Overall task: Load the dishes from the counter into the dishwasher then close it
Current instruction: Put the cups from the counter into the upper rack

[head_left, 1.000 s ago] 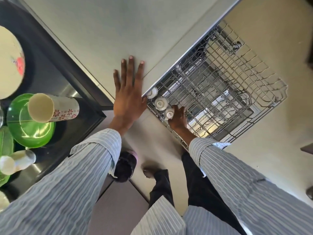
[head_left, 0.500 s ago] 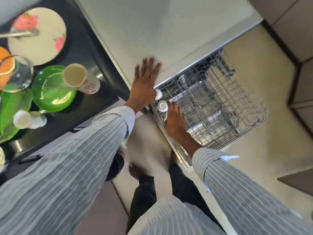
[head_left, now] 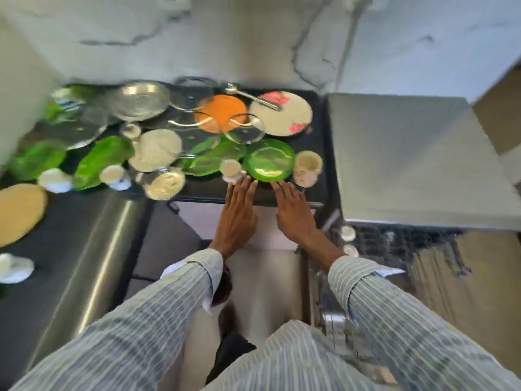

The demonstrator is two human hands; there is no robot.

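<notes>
Kitchen w/ white grey-veined marble wall behind a black glossy desk [head_left: 318, 165] crowded w/ dishes; frame is motion-blurred, so small detail is soft. To the right, the dishwasher stands open, its dark wire rack [head_left: 400, 244] pulled out below a pale grey worktop [head_left: 394, 153], w/ two small white cups [head_left: 347, 232] already sitting at the rack's near-left corner.

Key relation: the round translucent green plastic plate [head_left: 269, 160] lies flat at the desk's front edge, directly ahead of both hands and centred between them. Left hand [head_left: 238, 218] and right hand [head_left: 296, 215] are both open, fingers straight and pointing fwd, holding nothing. Left fingertips [head_left: 248, 182] reach the plate's near-left rim; right fingertips [head_left: 277, 186] reach its near-right rim. Can't tell thru the blur if they actually touch. Neither hand is clearly nearer; approx. equal.

Being round, the plate has no long axis, so the grip angle isn't critical. My read: next move is a two-handed lift of this plate, then a swing right to the rack.

Crowding matters: a small cream cup [head_left: 231, 169] sits just beside the plate's left rim, right by the left fingers, and a cream floral tumbler [head_left: 308, 167] stands just beside its right rim. Either could get knocked.

Further back: orange round plate [head_left: 222, 111], cream floral plate [head_left: 282, 114] w/ a metal spoon [head_left: 253, 98] across it, clear glass bowls [head_left: 141, 103], green leaf-shaped plates [head_left: 101, 162]. Lots still to load.
</notes>
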